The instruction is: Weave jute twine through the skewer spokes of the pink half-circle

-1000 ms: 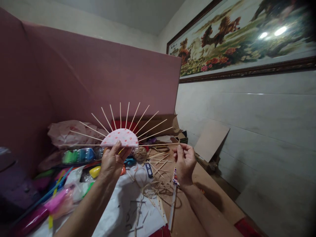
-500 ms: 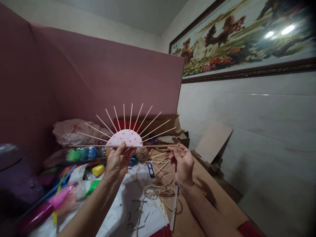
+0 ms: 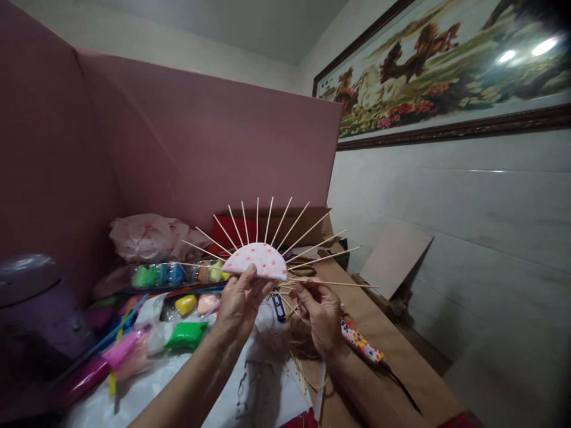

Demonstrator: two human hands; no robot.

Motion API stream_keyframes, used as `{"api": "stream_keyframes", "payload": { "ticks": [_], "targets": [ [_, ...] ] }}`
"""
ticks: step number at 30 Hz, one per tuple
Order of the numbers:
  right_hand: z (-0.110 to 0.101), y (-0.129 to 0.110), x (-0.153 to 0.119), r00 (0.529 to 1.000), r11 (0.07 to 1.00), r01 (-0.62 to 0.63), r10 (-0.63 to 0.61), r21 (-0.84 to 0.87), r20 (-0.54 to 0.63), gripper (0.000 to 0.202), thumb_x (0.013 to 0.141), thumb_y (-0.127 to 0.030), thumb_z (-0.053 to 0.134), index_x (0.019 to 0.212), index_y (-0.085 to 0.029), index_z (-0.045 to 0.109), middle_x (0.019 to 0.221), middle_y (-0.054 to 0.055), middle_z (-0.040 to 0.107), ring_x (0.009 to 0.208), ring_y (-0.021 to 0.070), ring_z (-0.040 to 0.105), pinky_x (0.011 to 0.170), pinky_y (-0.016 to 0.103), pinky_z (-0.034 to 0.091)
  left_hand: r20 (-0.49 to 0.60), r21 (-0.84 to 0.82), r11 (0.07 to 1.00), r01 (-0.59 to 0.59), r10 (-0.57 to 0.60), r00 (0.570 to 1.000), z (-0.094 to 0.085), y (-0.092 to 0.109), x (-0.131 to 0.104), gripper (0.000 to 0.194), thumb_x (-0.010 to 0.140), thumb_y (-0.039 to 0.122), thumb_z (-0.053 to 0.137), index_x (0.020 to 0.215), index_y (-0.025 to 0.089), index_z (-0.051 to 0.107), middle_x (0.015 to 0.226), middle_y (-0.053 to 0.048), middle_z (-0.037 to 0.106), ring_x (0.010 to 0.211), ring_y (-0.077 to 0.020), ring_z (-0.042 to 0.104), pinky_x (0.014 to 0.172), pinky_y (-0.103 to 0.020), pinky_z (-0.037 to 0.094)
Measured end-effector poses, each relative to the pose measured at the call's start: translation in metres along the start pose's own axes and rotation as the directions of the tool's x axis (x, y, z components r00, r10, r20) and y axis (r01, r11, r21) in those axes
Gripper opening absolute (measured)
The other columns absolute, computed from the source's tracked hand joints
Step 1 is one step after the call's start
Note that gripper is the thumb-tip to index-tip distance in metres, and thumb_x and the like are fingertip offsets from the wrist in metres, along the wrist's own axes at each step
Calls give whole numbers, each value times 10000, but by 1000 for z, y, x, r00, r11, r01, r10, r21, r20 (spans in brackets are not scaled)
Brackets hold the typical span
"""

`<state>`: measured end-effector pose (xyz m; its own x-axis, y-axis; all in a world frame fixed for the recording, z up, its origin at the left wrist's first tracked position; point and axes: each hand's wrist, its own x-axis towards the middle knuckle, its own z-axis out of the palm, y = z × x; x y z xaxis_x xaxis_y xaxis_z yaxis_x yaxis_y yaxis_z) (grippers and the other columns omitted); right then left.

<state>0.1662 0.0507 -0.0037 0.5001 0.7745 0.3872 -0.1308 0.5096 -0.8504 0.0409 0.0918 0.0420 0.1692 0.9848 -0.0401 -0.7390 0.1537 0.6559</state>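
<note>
A half-disc (image 3: 263, 260), white-pink with red dots, has thin wooden sticks fanning out from its curved edge and both ends. My left hand (image 3: 241, 300) grips it at the flat lower edge, thumb in front and fingers behind. At its right end, my right hand (image 3: 319, 309) is closed in a pinch around the lowest wooden stick (image 3: 352, 285). That stick runs out past my knuckles to the right. Whether a thread or twine is also between those fingertips is too small to tell.
Below are loose sticks, twine and a blue-handled cutter (image 3: 278, 306). Bagged coloured clay (image 3: 187, 336) lies on the left, beside a purple container (image 3: 35, 303). A flower-patterned glue gun (image 3: 361, 342) rests on the brown board (image 3: 392, 362) at right.
The half-disc and my left hand have shifted right and slightly down, and the fan has tilted clockwise. My right hand is lower and closer to the half-disc along the stick.
</note>
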Motion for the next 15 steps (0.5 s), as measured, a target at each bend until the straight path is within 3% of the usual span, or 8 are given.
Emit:
{"api": "stream_keyframes", "payload": {
  "ticks": [7, 12, 15],
  "targets": [
    [-2, -5, 0, 997, 997, 80, -80, -19, 16, 176, 720, -322, 672, 696, -156, 622, 587, -9, 594, 433, 63, 417, 385, 191, 326, -36, -36, 997, 67, -68, 997, 4, -2, -5, 80, 772, 66, 578, 830, 110, 611, 735, -62, 689, 605, -136, 663, 595, -270, 578],
    [0, -12, -6, 996, 993, 85, -85, 85, 4, 167, 765, -319, 633, 860, -185, 598, 608, -17, 618, 415, 51, 396, 402, 180, 329, -48, -25, 995, 96, -97, 994, 8, 1, -8, 65, 784, 77, 563, 811, 107, 613, 740, -76, 691, 614, -143, 663, 572, -258, 572],
    [2, -20, -10, 994, 985, 107, -104, 136, -32, 169, 768, -295, 638, 870, -205, 537, 589, -23, 620, 431, 66, 458, 389, 161, 323, -65, -16, 995, 103, -104, 992, 10, 3, -11, 62, 786, 79, 560, 806, 104, 614, 723, -78, 690, 600, -142, 661, 564, -250, 567]
  ]
}}
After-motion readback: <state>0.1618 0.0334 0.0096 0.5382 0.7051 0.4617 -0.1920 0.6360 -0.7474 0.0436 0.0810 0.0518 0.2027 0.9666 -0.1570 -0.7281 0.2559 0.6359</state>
